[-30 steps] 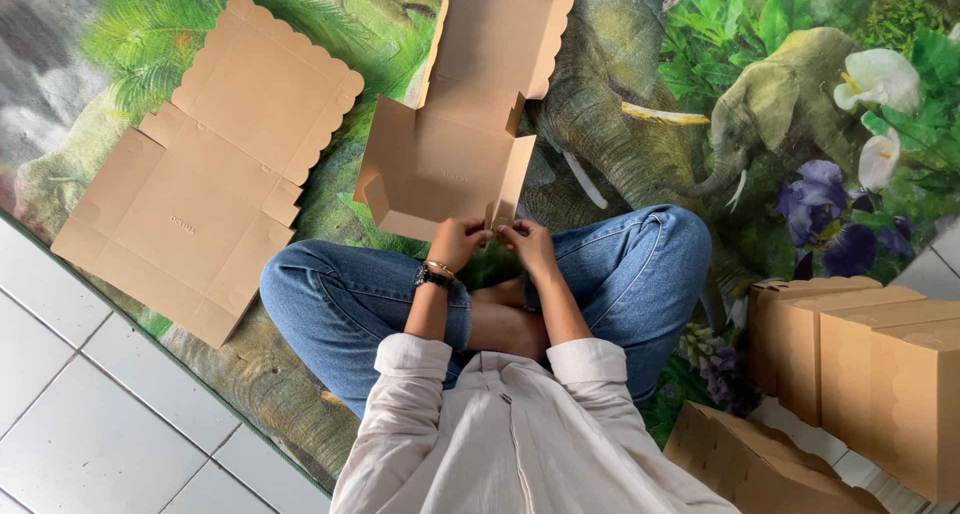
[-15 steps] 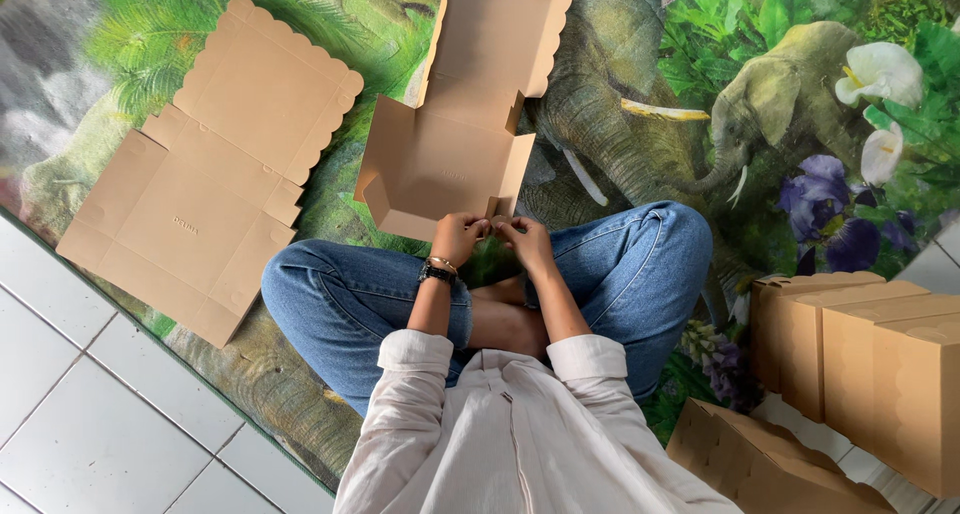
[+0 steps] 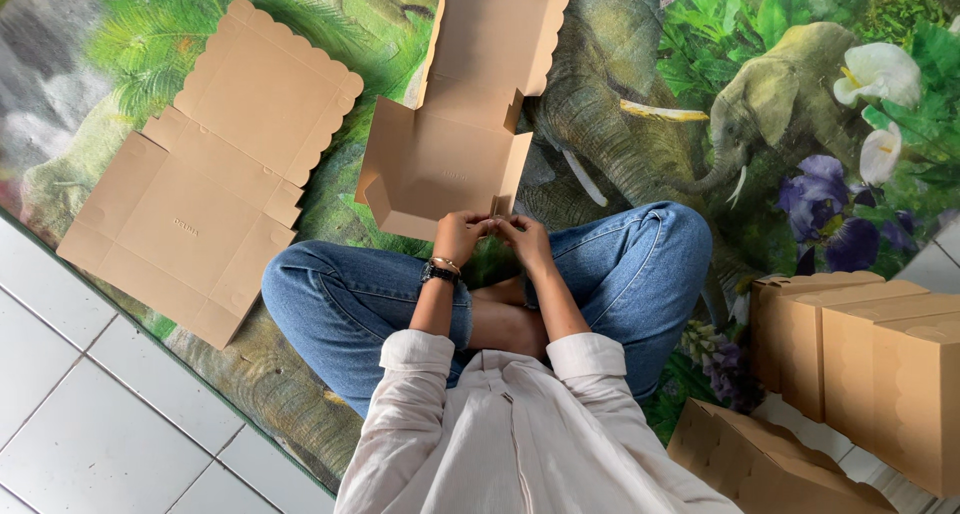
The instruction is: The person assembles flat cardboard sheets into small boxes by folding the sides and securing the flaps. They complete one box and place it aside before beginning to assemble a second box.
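Home floor used as a box-packing spot: white floor tiles (image 3: 90, 414) are covered by a jungle-print mat (image 3: 700, 104); flat cardboard blanks (image 3: 200, 214) are laid out, finished boxes (image 3: 870, 364) are stacked at right. No workbench or shelving is seen.

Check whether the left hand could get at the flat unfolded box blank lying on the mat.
Probably yes. The left hand is busy at the half-folded box, but the flat blank lies on its own side, with only the left knee between.
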